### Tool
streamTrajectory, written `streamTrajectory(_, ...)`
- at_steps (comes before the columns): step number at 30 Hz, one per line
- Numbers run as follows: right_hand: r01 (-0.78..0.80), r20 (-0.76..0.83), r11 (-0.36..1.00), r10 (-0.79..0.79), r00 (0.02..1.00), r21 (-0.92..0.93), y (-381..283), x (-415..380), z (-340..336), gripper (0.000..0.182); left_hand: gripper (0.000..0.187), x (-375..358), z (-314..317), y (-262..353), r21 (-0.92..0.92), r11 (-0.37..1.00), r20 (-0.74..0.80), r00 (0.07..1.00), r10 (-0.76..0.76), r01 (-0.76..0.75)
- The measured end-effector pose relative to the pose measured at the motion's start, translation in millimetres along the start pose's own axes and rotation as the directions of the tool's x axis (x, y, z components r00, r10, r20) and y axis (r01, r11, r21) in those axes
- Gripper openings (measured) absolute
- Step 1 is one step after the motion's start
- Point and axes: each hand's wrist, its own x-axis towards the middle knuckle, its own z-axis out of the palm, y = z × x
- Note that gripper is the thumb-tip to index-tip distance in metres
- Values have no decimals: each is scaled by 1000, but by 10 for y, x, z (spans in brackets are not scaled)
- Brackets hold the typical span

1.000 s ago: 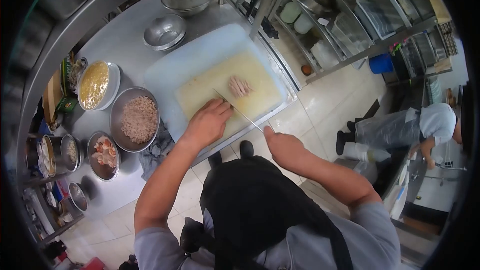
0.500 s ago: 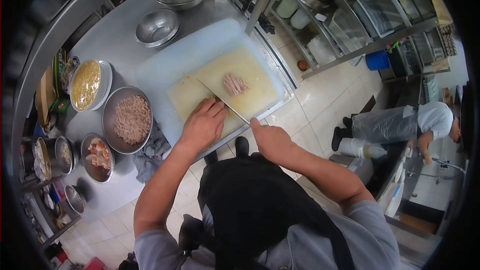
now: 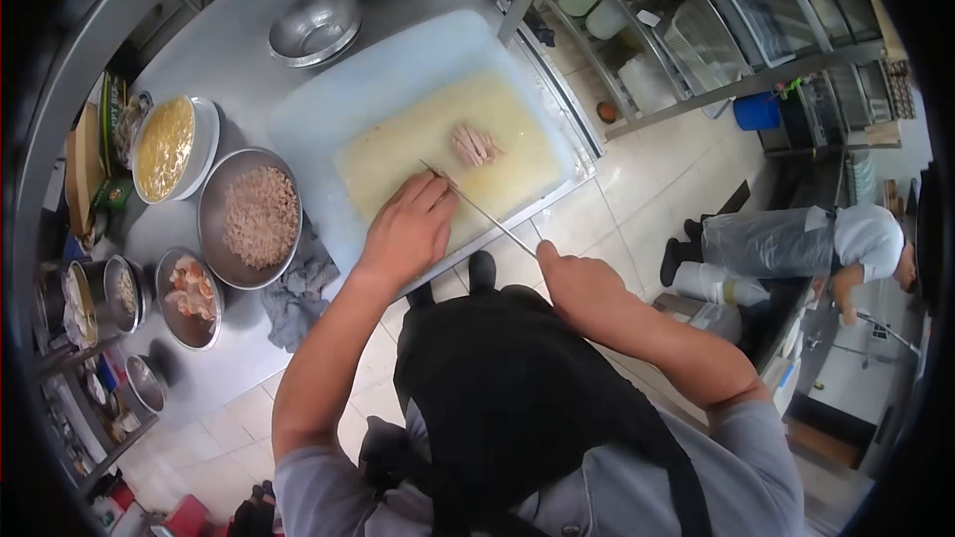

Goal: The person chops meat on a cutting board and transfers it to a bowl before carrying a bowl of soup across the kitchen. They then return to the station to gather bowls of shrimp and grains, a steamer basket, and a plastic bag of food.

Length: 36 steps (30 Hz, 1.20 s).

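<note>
My right hand is wrapped round the handle of a knife, whose blade slants up and left over the cutting board. Beside the blade's tip end, my left hand rests near the board's front edge with its fingers curled and pressed together. Whatever lies under those fingers is hidden. Past the blade, a small pile of pale pinkish strips, which look like meat, lies on the board's yellowed middle.
Left of the board stand a bowl of minced meat, a bowl of pinkish-orange pieces and a film-covered yellow bowl. A grey cloth lies alongside. Metal bowls sit behind. Another person works at the far right.
My right hand has drawn the knife back to the right and slightly down. My left hand has shifted a little to the right, still curled near the blade.
</note>
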Motion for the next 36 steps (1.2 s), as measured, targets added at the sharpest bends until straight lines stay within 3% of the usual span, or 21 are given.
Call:
streamTrajectory(2, -57, 84, 998, 57, 995, -5, 35, 77, 89, 27, 20, -7, 23, 0, -25, 1000, -8, 1000, -15, 15)
streamTrajectory(4, 100, -129, 994, -93, 987, 44, 73, 375, 300, 29, 25, -30, 53, 0, 2, 1000, -22, 1000, -20, 20)
streamTrajectory(8, 133, -157, 991, -131, 979, 5, -21, 323, 69, 31, 23, -12, 8, -7, 20, 1000, -50, 999, 21, -20)
streamTrajectory(13, 42, 26, 999, -42, 999, 3, 93, 6, 64, 29, 20, -37, 42, -15, 11, 1000, -61, 998, 22, -22)
streamTrajectory(14, 39, 28, 999, -39, 999, 1, 108, 106, 130, 29, 20, -36, 42, -15, 8, 1000, -63, 998, 21, -21)
streamTrajectory(16, 153, -119, 987, -146, 982, 51, 69, 391, 222, 29, 21, -37, 30, 10, 14, 1000, -53, 999, 3, -2)
streamTrajectory(21, 143, -97, 990, -142, 985, 4, -40, 103, -91, 28, 24, -46, 16, 16, 35, 999, -28, 999, 19, -19)
streamTrajectory(23, -31, 98, 998, 37, 995, -54, -42, -56, -187, 28, 25, -63, 37, -7, 36, 999, -30, 999, 19, -18)
streamTrajectory(24, -28, 105, 998, 34, 994, -59, -2, 45, -64, 28, 25, -68, 45, -3, 39, 999, -47, 999, 23, -21)
streamTrajectory(26, 97, -59, 995, -96, 994, 13, 110, 326, 261, 28, 26, -74, 60, 21, 43, 999, -70, 997, 27, -25)
streamTrajectory(30, 140, -95, 990, -140, 986, -9, 12, 352, 48, 29, 27, -108, 60, 40, 67, 998, -55, 998, 5, -1)
streamTrajectory(33, 29, 81, 997, -23, 996, -76, 6, 10, -151, 30, 26, -90, 77, -5, 70, 997, -83, 996, 21, -15)
streamTrajectory(36, 98, -7, 995, -99, 995, -36, 153, 276, 217, 31, 24, -101, 49, 28, 54, 998, -91, 996, 22, -18)
